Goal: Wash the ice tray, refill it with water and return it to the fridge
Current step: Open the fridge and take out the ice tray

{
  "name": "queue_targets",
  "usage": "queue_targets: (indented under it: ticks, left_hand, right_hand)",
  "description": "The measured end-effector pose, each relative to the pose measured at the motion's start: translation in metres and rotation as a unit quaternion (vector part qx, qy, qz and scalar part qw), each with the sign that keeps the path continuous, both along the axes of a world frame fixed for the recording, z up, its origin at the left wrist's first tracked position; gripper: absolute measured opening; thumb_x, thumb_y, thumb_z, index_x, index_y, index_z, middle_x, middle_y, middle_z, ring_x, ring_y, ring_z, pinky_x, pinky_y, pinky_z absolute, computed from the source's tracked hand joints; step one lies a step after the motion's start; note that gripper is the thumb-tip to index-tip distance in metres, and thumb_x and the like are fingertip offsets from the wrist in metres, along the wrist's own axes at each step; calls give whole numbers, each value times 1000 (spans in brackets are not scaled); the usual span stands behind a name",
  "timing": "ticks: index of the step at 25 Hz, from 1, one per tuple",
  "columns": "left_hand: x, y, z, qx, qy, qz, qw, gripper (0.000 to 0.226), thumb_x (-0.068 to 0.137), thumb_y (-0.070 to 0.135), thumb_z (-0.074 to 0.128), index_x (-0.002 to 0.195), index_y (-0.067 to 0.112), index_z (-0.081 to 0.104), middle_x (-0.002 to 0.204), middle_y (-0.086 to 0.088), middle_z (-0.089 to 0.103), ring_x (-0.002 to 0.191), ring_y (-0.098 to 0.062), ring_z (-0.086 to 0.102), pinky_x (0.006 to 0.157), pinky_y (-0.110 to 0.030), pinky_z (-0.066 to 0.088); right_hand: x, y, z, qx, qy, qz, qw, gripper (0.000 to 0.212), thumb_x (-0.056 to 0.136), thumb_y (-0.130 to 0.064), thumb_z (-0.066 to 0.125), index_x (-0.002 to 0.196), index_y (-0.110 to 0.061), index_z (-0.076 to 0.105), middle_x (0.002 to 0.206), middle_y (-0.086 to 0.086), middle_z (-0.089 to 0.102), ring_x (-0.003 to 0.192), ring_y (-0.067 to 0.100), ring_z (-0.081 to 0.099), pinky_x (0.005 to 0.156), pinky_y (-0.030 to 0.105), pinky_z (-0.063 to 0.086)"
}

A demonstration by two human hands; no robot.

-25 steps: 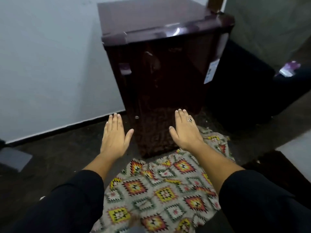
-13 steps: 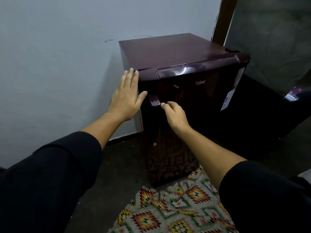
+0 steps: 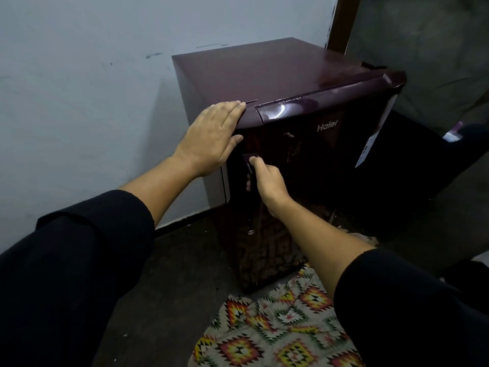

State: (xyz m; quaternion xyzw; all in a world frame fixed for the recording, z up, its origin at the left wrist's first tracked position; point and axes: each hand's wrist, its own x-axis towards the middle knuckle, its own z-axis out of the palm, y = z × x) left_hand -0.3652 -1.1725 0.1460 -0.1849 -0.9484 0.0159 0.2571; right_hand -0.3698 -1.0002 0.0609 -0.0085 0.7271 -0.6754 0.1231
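One change: our right hand (image 3: 267, 181) now grips the fridge (image 3: 264, 72) handle (image 3: 248, 158); left hand (image 3: 209, 136) stays flat-fingered on its corner, rug (image 3: 277, 327) below.

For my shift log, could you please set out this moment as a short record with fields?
fridge: small maroon unit on the floor by the white wall; door looks shut
left hand: flat on the fridge's top front-left corner, fingers straight
right hand: fingers curled round the door handle
ice tray: not in view
mat: patterned, on the floor in front of the fridge
sticker: white, at the door's right edge
stage: door not yet opened
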Motion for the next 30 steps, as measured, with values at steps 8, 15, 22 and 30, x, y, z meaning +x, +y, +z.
queue_targets:
  ticks: [8,15,22,30]
  left_hand:
    - [22,16,1,1,16,-40,999,64,108,36,45,160,0,33,161,-20,42,146,-34,43,120,-42,38]
    - [94,109,-8,73,24,-91,993,62,109,39,45,158,3,37,160,-20,43,143,-32,48,108,-38,48]
    - [150,242,-8,141,31,-131,981,56,109,30,47,155,-1,42,161,-18,44,148,-28,45,119,-25,32]
    - [156,348,-24,349,-53,-169,920,60,112,41,30,161,7,35,167,-7,38,156,-15,32,127,-42,31]
  right_hand:
    - [30,14,2,-18,34,-65,997,46,86,-53,54,66,-12,62,58,4,55,53,19,53,49,29,46]
    - [80,120,-9,-36,58,-70,995,53,86,-52,56,65,-4,52,58,8,43,49,21,41,46,33,33]
    - [119,249,0,6,92,-109,990,50,87,-55,52,65,-10,52,66,11,46,63,26,42,66,58,39]
    - [143,392,43,177,304,-212,912,16,104,-32,59,95,-21,65,93,-8,63,86,6,61,77,29,50]
